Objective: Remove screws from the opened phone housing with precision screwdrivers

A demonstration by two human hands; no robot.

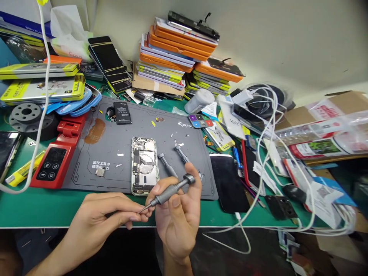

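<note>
Gray mat (161, 134) mid-frame: flat, matte, printed lines. Left hand (106, 212), lower left of center: thumb and fingertips together at the driver's tip; can't tell if anything tiny is pinched between them. Right hand (179, 234), bottom center: palm partly open, fingers clamped on the screwdriver, one curled over its end cap. Opened phone (145, 166), just above the hands: silver metal frame, innards exposed, round coil area. Screwdriver (168, 194), lower center: gray metal, slim, cylindrical, tapering to a thin shaft. Its end cap (189, 179): small, round, metallic.
</note>
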